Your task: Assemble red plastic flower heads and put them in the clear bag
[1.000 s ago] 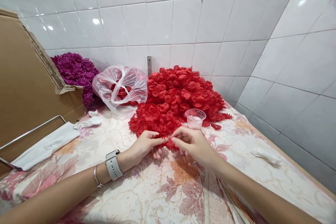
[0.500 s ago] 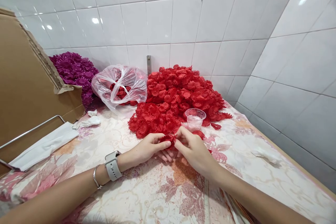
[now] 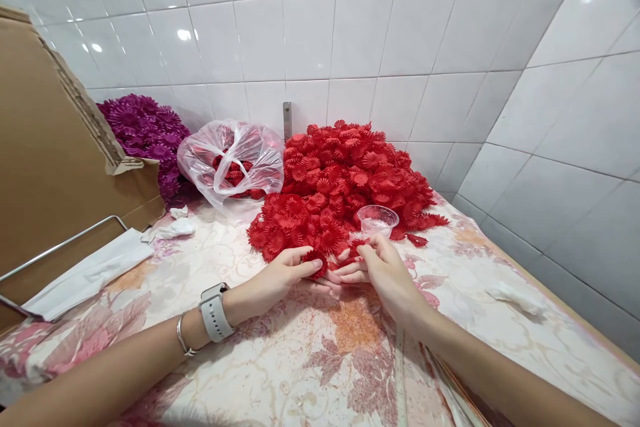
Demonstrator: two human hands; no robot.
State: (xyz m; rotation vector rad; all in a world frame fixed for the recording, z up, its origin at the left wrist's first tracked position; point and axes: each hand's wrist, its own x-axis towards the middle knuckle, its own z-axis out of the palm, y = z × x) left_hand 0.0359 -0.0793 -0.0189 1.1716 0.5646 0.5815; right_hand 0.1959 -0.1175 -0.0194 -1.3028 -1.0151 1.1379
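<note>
My left hand (image 3: 280,273) pinches a small red paper flower (image 3: 316,261) between thumb and fingers, just above the flowered cloth. My right hand (image 3: 387,273) is beside it, fingers curled near the flower and just below a clear plastic cup (image 3: 377,220); whether it grips a piece I cannot tell. Right behind both hands lies a big heap of red paper flowers (image 3: 345,180). A grey watch and a thin bangle sit on my left wrist.
A clear plastic bag (image 3: 230,163) with red flowers stands left of the heap, and a purple flower pile (image 3: 145,130) lies behind it. A cardboard box (image 3: 55,160) with a metal rail fills the left. White paper scraps (image 3: 173,228) lie nearby. Tiled walls close the back and right.
Both hands moved slightly away from me toward the heap. The right hand shifted up to just below the cup, and the left hand now holds the flower alone.
</note>
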